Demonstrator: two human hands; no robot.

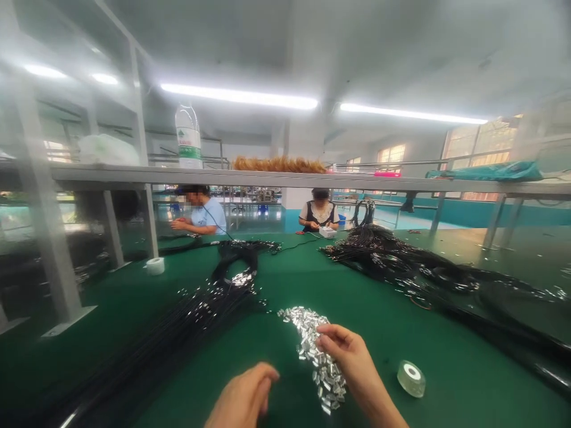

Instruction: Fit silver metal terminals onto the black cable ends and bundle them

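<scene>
A heap of small shiny metal pieces [307, 333], like short sleeves, lies spread on the green tabletop [285, 282]. My right hand [345, 351] is over the right side of this heap, thumb and forefinger closed in a pinch. Whether a piece sits between those fingertips is too small to make out. Left of the heap and apart from it, my left hand [245, 395] is slightly blurred, its fingers curled together toward the thumb. What it holds, if anything, is hidden.
Black cable bundles [191, 321] stretch along the left; more black cables [401, 261] lie at the right. A tape roll [411, 378] is beside my right forearm. A white roll [155, 266] stands near the shelf post. An overhead shelf [267, 177] carries a bottle [188, 137]. Two people work beyond.
</scene>
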